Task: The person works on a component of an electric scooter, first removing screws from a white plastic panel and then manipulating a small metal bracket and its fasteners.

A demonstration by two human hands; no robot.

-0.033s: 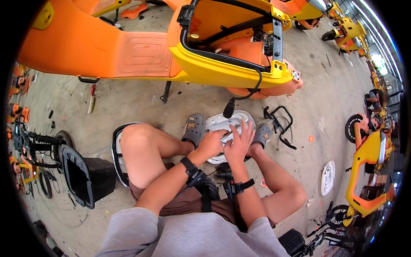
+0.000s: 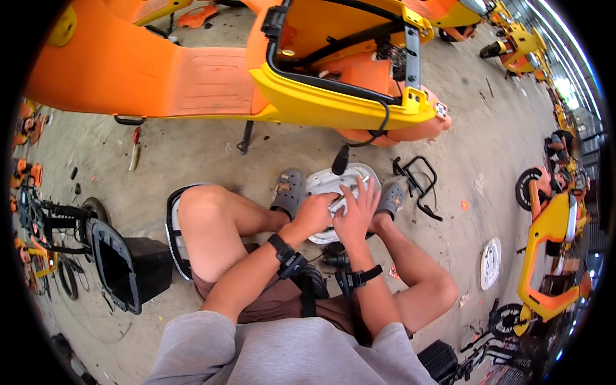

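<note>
I sit low over a white plastic panel (image 2: 360, 171) that lies on the floor between my feet. Over its middle my two hands meet at the fingertips. My left hand (image 2: 314, 213) is closed, its fingers curled around something small and pale grey that I cannot make out. Thumb and forefinger of my right hand (image 2: 355, 210) close against that same spot, while its other fingers stretch out and apart. A black plug on a cable (image 2: 341, 160) hangs over the panel's far edge, from an orange and yellow scooter body (image 2: 282, 96).
A black metal bracket (image 2: 420, 186) lies right of my right foot. To my left stand a black bin-like box (image 2: 151, 266) and a white panel with black trim (image 2: 172, 237). Another white panel (image 2: 490, 263) lies far right, near a yellow scooter frame (image 2: 536, 269). A screwdriver (image 2: 135, 149) lies front left.
The whole view has shifted very slightly. My hands stay together over the white panel, and nothing else has visibly moved.
</note>
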